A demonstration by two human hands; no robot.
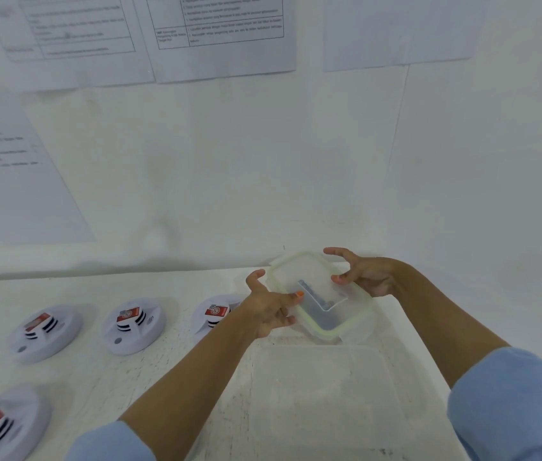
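A clear plastic lid (316, 287) with a pale green seal rim is tilted above the white table, held between both hands. My left hand (269, 307) grips its left edge, thumb on top of the lid and fingers curled under it. My right hand (362, 274) pinches the far right edge, one finger arched over the rim. Below the lid sits a clear rectangular plastic container (323, 400), open at the top. Something grey shows through the lid; what it is I cannot tell.
Several white round smoke detectors with red labels lie on the table (170, 371) to the left, among them one (133, 324) near the middle and one (43, 331) farther left. Printed sheets (223, 31) hang on the white wall behind.
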